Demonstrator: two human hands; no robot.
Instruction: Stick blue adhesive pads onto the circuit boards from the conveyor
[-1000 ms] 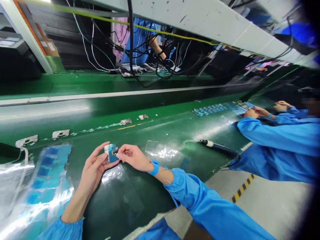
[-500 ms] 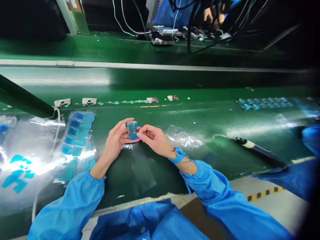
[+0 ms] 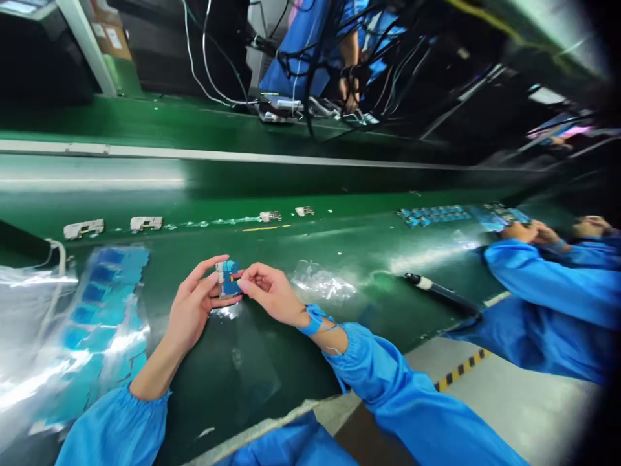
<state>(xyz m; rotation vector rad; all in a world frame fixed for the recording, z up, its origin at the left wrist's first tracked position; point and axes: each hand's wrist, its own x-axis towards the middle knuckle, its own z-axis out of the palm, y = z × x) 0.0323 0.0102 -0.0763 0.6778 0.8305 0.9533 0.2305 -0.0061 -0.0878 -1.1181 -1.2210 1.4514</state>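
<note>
My left hand point(image 3: 191, 307) is closed around the edges of a small blue circuit board point(image 3: 228, 278) with a silvery side, held up over the green bench. At the board's right edge, the fingertips of my right hand point(image 3: 272, 294) are pinched together. Whether a small piece sits between those fingertips is hidden. A blue band circles my right wrist. Below my hands a clear plastic film point(image 3: 252, 369) lies on the bench mat. Blue cut film pieces point(image 3: 107, 291) lie in clear plastic to the left of my left hand.
Metal-coloured parts point(image 3: 145, 223) stand in a line along the back of the bench point(image 3: 204, 188). A crumpled clear bag point(image 3: 323, 279) and a black pen-like tool point(image 3: 441, 292) lie to the right. Farther right are blue boards point(image 3: 434, 215) and a co-worker's hands point(image 3: 528, 232). Cables point(image 3: 310, 84) hang behind.
My view has swung to the right, bringing the co-worker's hands into sight. Both my hands keep hold around the board, with the right fingertips still at its right edge.
</note>
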